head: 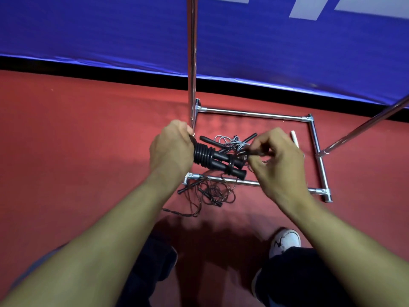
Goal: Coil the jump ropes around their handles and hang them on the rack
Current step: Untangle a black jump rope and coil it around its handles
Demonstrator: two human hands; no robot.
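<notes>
My left hand (171,150) grips a pair of black jump-rope handles (218,161) held side by side, with black rope coiled thickly round them near my fist and in a few turns farther along. My right hand (276,160) pinches the loose end of that rope just right of the handle tips. Below the handles, a thin dark rope (208,193) lies tangled on the floor across the front bar of the chrome rack (250,113). Another rope with black handles and a pale cord (230,141) lies inside the rack's base.
The rack's upright pole (192,63) rises just behind my left hand, and a slanted pole (363,129) runs off to the right. A white handle (295,138) lies by the right bar. A blue banner (110,34) backs the red floor. My shoe (285,241) is below.
</notes>
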